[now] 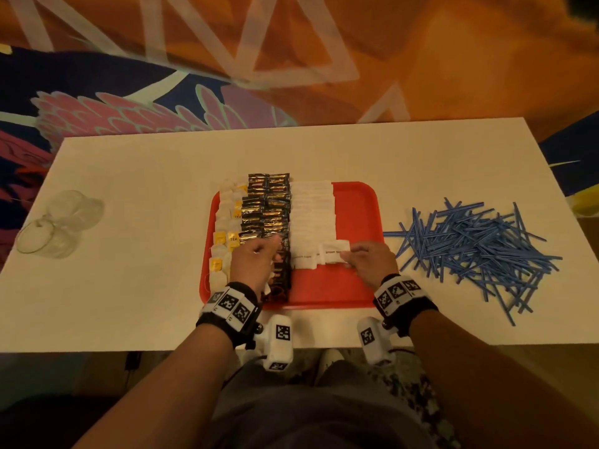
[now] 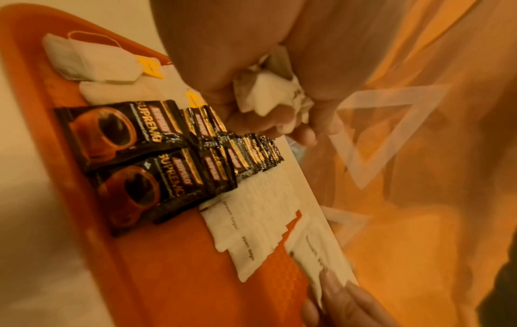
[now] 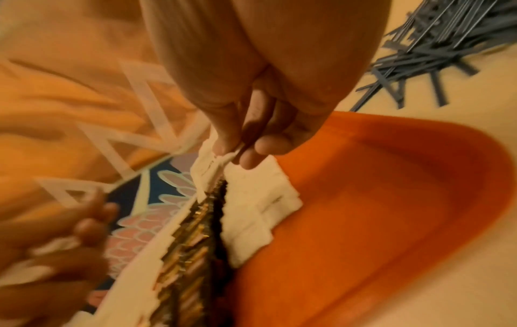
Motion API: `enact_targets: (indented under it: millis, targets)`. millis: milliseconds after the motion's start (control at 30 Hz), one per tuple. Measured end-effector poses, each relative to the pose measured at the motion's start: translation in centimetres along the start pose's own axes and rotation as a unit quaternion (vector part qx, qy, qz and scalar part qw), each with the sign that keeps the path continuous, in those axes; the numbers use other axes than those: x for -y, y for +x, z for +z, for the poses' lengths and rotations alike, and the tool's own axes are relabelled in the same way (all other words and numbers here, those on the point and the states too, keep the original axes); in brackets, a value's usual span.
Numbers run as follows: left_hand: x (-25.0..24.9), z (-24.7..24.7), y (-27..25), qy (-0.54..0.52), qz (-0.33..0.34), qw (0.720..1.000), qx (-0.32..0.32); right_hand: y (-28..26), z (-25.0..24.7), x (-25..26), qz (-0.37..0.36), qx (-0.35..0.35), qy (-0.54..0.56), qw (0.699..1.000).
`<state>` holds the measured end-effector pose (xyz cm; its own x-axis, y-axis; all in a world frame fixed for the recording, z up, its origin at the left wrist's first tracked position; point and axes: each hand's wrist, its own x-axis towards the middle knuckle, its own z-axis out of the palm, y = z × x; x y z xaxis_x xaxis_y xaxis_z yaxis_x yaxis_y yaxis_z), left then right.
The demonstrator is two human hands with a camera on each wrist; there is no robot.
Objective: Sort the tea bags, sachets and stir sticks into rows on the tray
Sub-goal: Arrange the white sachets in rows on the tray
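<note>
My right hand (image 1: 369, 259) is at the near right of the white sachets (image 1: 312, 215). Its thumb and fingers (image 3: 253, 154) pinch the edge of 1 white sachet (image 1: 334, 252). That sachet is at the near end of the white row, on the red tray (image 1: 356, 205). In the right wrist view the sachet is thin between my fingertips.

My left hand (image 1: 254, 262) is over the near part of the black coffee sachets (image 1: 267, 205). Its fingers curl around a bunch of white sachets (image 2: 268, 93), which look crumpled in my palm.

The tray holds rows that run from near to far. The tea bags (image 1: 227, 222), white with yellow tags, are on the left. The black coffee sachets fill 2 rows just beside them. The white sachets come next, touching the black ones. The right part of the tray is bare red.

The blue stir sticks (image 1: 476, 251) lie in a messy heap on the table (image 1: 146, 286), to the right of the tray and near my right hand. None of them are on the tray.

A clear glass jar (image 1: 55, 228) lies on its side at the far left of the table, well apart from the tray.

The table is white. Past its far edge I see a cloth with orange, dark blue and pink shapes (image 1: 129, 108). Each of my wrists wears a black band with black and white square marks (image 1: 230, 304).
</note>
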<state>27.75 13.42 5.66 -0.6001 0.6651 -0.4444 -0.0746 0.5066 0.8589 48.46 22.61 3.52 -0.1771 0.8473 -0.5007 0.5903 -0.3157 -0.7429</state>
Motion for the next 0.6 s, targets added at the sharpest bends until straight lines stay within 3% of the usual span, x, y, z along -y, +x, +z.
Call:
enact_targets:
  millis: [133,400,600]
  targets:
    - [0.8,-0.6,0.1,-0.006,-0.023,1.0,-0.005,1.0,0.5,-1.3,-0.001,0.014,-0.063,0.998]
    - [1.9,-1.3,-0.7,-0.021,-0.045,0.999,-0.01,2.8,4.7,-2.2,0.049,0.004,0.003,0.999]
    - [2.2,-1.8,-0.9,-0.026,-0.049,0.998,-0.026,3.7,5.8,-2.3,0.051,-0.011,-0.125,0.991]
